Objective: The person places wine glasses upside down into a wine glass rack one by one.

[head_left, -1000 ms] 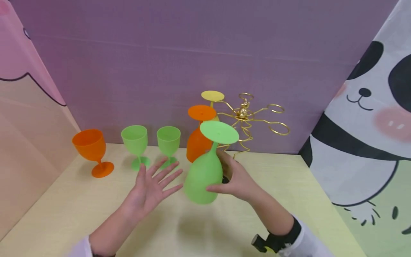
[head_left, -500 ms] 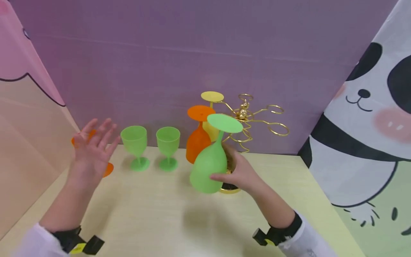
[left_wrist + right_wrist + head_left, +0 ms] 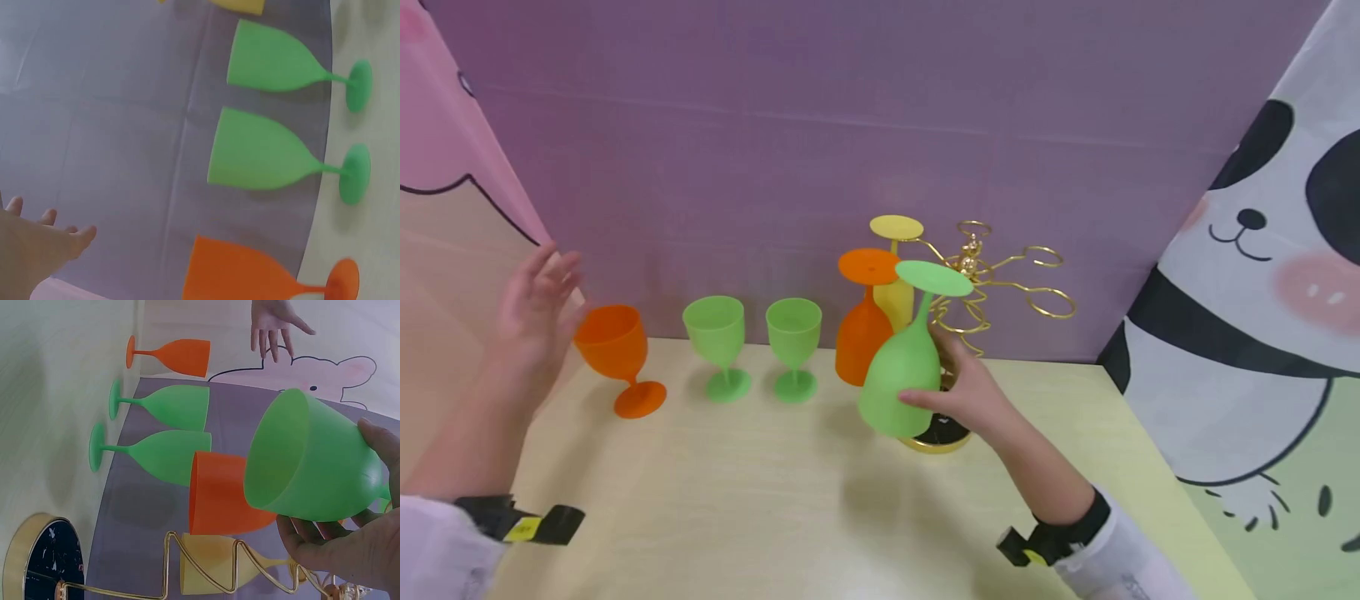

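My right hand [image 3: 970, 387] grips a green goblet [image 3: 901, 383] by its bowl, thumb on the near side; the goblet is upside down, base up, in front of the gold wire rack [image 3: 967, 265]. In the right wrist view its bowl opening [image 3: 278, 450] faces away from the fingers. An orange goblet [image 3: 861, 333] and a yellow goblet [image 3: 897, 227] hang base up on the rack's left side. At the far left, my left hand [image 3: 538, 312] is raised with loose fingers and holds nothing, close to an upright orange goblet [image 3: 613, 342].
Two green goblets, the left one [image 3: 715, 329] and the right one [image 3: 794, 329], stand upright along the back of the pale table [image 3: 737, 492]. A purple cloth [image 3: 737, 167] hangs behind. The rack's round base [image 3: 943, 433] is partly hidden by the held goblet.
My left hand has moved left, away from the held goblet, to beside the orange one. The right hand has carried the green goblet slightly up and right, closer to the rack.
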Available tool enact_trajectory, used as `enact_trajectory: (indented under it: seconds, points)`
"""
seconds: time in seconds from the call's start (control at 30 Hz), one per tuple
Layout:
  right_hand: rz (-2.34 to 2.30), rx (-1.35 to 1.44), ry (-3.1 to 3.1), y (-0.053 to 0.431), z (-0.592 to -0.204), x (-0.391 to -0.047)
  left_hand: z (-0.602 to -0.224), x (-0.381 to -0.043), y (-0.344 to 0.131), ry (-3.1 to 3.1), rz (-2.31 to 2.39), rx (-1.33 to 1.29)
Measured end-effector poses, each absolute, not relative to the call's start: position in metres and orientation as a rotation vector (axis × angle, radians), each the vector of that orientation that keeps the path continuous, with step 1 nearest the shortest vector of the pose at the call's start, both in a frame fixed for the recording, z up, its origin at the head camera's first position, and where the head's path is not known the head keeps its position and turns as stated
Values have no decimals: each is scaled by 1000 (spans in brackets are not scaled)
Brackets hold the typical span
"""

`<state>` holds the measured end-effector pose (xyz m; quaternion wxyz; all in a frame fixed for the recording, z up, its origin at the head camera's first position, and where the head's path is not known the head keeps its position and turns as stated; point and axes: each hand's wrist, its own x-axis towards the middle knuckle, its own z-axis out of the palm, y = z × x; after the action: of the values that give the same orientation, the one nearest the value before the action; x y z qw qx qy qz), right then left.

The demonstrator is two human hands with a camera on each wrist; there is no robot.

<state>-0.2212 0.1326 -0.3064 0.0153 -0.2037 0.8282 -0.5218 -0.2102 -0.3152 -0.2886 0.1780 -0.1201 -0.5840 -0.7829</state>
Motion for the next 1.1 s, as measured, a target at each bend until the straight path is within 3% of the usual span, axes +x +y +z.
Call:
enact_trajectory:
  seconds: [0.2,0.63,1.1]
  points:
    - [-1603,-546,2603,135,-308,-225,-290,-213,-330,-2398,-1586,-94]
    - [-1577,-428,2637,138,-310,-228,-308,-240,-339,-2922,-490,-169]
    - [-1602,-402,2654,140,-314,-226,-326,-257,-338,-3068,-337,-204]
